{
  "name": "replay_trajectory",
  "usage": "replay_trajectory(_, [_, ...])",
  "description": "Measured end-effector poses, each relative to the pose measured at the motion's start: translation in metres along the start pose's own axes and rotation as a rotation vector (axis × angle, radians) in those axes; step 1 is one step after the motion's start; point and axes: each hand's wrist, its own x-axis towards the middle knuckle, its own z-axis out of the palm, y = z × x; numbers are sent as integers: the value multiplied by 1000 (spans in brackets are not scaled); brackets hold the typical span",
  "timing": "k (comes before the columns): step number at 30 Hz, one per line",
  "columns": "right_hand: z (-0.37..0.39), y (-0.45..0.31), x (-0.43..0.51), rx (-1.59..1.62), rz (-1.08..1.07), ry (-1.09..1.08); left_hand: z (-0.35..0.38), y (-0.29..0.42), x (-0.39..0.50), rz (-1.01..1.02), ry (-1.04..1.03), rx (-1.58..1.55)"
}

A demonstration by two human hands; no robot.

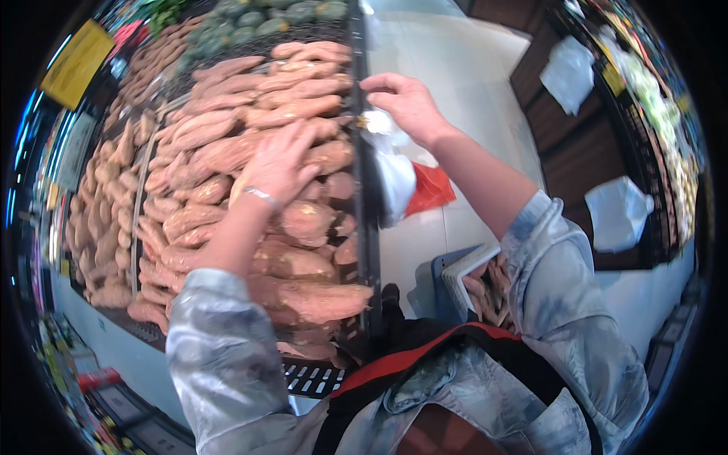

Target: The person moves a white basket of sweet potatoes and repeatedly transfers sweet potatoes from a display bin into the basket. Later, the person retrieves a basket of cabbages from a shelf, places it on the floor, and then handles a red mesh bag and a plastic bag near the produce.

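A broad heap of pinkish sweet potatoes (210, 142) lies on a black display stand before me. My left hand (284, 162), with a bracelet at the wrist, rests palm down on the heap, fingers stretched across several sweet potatoes. Beyond the stand's dark edge (367, 244), my right hand (406, 105) hovers with thumb and fingers curved, and nothing shows between them. Just below it hang white plastic bags (392, 176) along the outer side of the stand, with a red bag (429, 187) beside them.
Green squashes (267, 20) lie at the far end. Smaller tubers (108, 210) fill the section to the left, past a divider. On the floor, a white crate (463, 278) holds more sweet potatoes. Another produce stand (603, 170) with hanging white bags runs along the right.
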Motion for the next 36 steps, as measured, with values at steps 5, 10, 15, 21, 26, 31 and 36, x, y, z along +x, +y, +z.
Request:
replay_trajectory(5, [-155,80,-156,149,315,451,-26,-11,11,-31,-59,15])
replay_trajectory(10, [-264,172,-434,51,814,829,-70,101,101,329,9,-7])
replay_trajectory(15, [-265,235,-686,113,1382,1065,13,312,150,510,-148,-397])
replay_trajectory(21, [-235,301,-774,204,1277,1286,291,523,65,44,-778,-966])
replay_trajectory(26, [-295,356,-729,-100,1214,965,442,610,-48,-853,-1095,-1171])
replay_trajectory(31, [-329,402,-670,-130,1334,798,515,641,-80,-1157,-1123,-1174])
replay_trajectory(36, [-330,419,-636,-107,1364,830,579,655,-63,-1324,-1098,-1282])
